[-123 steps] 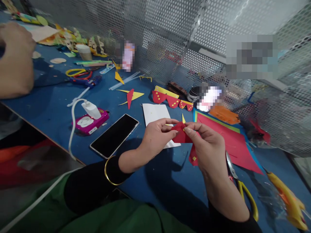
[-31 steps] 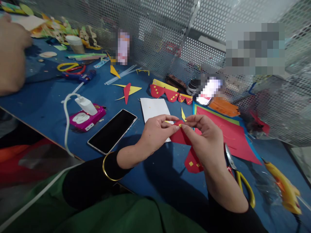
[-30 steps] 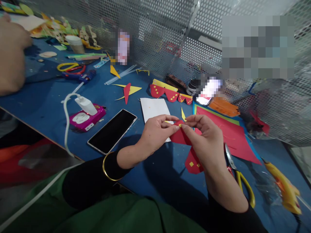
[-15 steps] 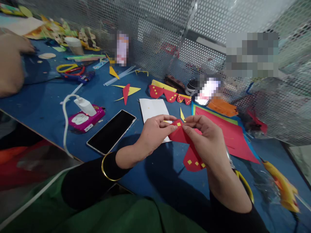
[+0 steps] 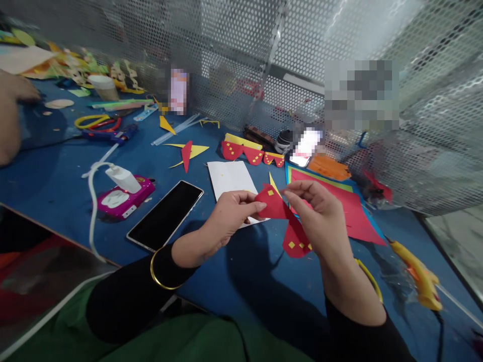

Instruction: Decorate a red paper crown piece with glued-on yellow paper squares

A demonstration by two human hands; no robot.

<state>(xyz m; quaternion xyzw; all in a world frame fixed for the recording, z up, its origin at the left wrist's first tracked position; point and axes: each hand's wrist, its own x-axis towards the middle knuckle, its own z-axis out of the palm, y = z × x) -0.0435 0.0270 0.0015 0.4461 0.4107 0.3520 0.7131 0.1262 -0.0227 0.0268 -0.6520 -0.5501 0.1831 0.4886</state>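
My left hand (image 5: pixel 232 213) pinches one end of a red paper cutout (image 5: pixel 277 207) between thumb and fingers. The cutout has small yellow squares, one near the held end and several along its lower rounded lobe. My right hand (image 5: pixel 319 208) is at the cutout's other side, thumb and forefinger tips together just off its upper edge. Whatever may be between those tips is too small to see. Under my left hand lies a sheet of white paper (image 5: pixel 230 173). Behind the cutout is a thin yellow paper sliver (image 5: pixel 273 182).
Finished-looking red and yellow paper pieces (image 5: pixel 243 152) stand at the back. Stacked coloured sheets (image 5: pixel 350 213) and a yellow glue gun (image 5: pixel 418 276) lie right. A black-screened phone (image 5: pixel 166 213) and pink power strip (image 5: pixel 128 198) lie left. Another person's arm (image 5: pixel 11 118) is far left.
My right fingertips have come off the cutout's upper edge, and my left fingers have shifted their hold on its end. The whole view has turned slightly.
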